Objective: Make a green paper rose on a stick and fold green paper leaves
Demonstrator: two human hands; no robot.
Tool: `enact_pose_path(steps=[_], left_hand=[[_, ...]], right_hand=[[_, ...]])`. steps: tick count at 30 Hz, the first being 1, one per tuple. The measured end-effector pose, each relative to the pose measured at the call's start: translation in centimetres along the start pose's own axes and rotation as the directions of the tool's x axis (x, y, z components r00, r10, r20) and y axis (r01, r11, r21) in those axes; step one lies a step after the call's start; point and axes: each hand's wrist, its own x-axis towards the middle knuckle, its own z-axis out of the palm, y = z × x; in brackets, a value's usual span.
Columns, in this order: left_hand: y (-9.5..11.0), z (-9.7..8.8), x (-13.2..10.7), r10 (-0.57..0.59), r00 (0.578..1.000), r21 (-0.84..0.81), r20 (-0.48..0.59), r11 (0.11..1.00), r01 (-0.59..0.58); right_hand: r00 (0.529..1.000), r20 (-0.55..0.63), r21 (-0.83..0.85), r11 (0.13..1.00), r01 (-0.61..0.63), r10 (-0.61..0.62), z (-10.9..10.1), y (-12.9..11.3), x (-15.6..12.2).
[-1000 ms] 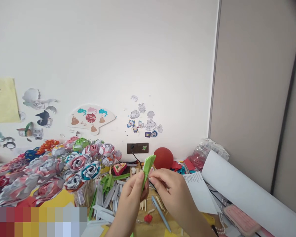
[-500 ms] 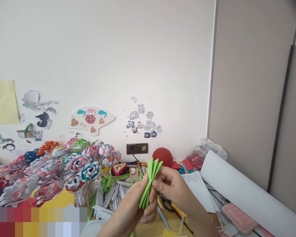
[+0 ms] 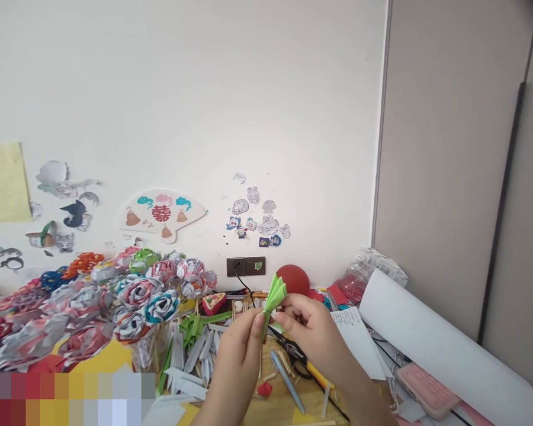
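Note:
A light green accordion-folded paper [image 3: 275, 294] is held up over the desk, its pleats fanning out at the top. My left hand [image 3: 243, 338] pinches it near its narrow middle between thumb and fingers; the lower half is mostly hidden behind that hand. From the other side, my right hand [image 3: 308, 325] is closed at the same narrow part, thumb and fingertips against the pleats. Below the hands lie a light blue pen [image 3: 287, 380] and a small red paper scrap [image 3: 264, 389].
Paper roses [image 3: 162, 306] crowd the left side. Grey and green folded strips [image 3: 195, 349] are heaped beside them. Black-handled scissors [image 3: 296, 358], a red round object [image 3: 294, 280], a large white paper roll [image 3: 444, 343] and a pink calculator-like item [image 3: 426, 387] are also around.
The green paper has turned so its lower fan is now mostly covered. My left hand has swung more upright and its fingers have tucked behind the paper, revealing the red scrap and more pen.

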Motion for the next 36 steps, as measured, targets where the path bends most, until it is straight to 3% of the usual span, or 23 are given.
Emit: enact_pose_path(steps=[2, 5, 7, 10, 12, 14, 15, 17, 19, 21, 23, 25, 27, 30, 33, 36], left_hand=[[0.8, -0.1, 0.0, -0.107, 0.993, -0.173, 0.041, 0.978, 0.113], [1.6, -0.2, 0.0, -0.178, 0.970, -0.443, 0.166, 0.865, 0.235], [1.8, -0.2, -0.1, -0.204, 0.945, -0.601, 0.255, 0.732, 0.320], [2.0, 0.1, -0.5, -0.199, 0.889, -0.765, 0.412, 0.455, 0.457], [1.9, 0.4, -0.6, -0.126, 0.834, -0.790, 0.537, 0.271, 0.550], [1.6, 0.6, -0.7, -0.026, 0.773, -0.759, 0.634, 0.168, 0.629], [1.5, 0.7, -0.7, -0.001, 0.754, -0.744, 0.657, 0.163, 0.649], [1.3, 0.6, -0.5, -0.040, 0.757, -0.724, 0.652, 0.264, 0.637], [1.2, 0.4, -0.2, -0.170, 0.820, -0.685, 0.547, 0.473, 0.555], [1.0, 0.2, 0.0, -0.239, 0.907, -0.571, 0.347, 0.713, 0.407], [0.7, 0.2, 0.0, -0.189, 0.970, -0.369, 0.150, 0.900, 0.232], [0.2, 0.3, -0.2, -0.072, 0.996, -0.155, 0.058, 0.985, 0.080], [-0.3, 0.6, -0.3, -0.001, 0.998, -0.028, 0.055, 1.000, 0.003], [-0.3, 0.8, -0.4, -0.021, 0.995, -0.039, 0.097, 0.999, 0.024], [0.6, 0.7, -0.2, -0.076, 0.976, -0.252, 0.205, 0.959, 0.127], [1.5, 0.6, -0.3, -0.108, 0.924, -0.524, 0.368, 0.797, 0.301]], right_hand=[[0.999, 0.038, 0.043, 0.999, 0.010, -0.012, -0.4, -0.2, 0.0], [0.997, 0.070, 0.123, 0.992, 0.014, -0.023, -0.7, 0.1, 0.0], [0.996, 0.086, 0.170, 0.985, 0.020, -0.035, -0.8, 0.5, 0.0], [0.990, 0.128, 0.249, 0.968, 0.027, -0.061, -0.7, 0.9, 0.0], [0.983, 0.163, 0.313, 0.949, 0.031, -0.086, -0.6, 1.0, 0.0], [0.977, 0.189, 0.356, 0.934, 0.029, -0.102, -0.6, 0.9, -0.1], [0.976, 0.193, 0.365, 0.931, 0.027, -0.104, -0.7, 0.8, -0.1], [0.975, 0.200, 0.364, 0.931, 0.015, -0.094, -0.8, 0.7, -0.2], [0.974, 0.215, 0.354, 0.935, -0.010, -0.071, -0.8, 0.7, -0.1], [0.980, 0.196, 0.322, 0.946, -0.028, -0.037, -0.7, 0.7, 0.0], [0.992, 0.126, 0.258, 0.966, -0.030, -0.003, -0.5, 0.7, 0.1], [0.998, 0.056, 0.194, 0.981, -0.028, 0.018, -0.3, 0.7, 0.2], [0.999, 0.037, 0.149, 0.988, -0.027, 0.022, -0.3, 0.7, 0.3], [0.999, 0.045, 0.104, 0.995, -0.014, 0.010, -0.8, 0.5, 0.1], [0.997, 0.081, 0.131, 0.991, 0.004, -0.015, -1.4, 0.3, -0.1], [0.991, 0.117, 0.228, 0.973, 0.035, -0.063, -1.7, 0.2, -0.1]])
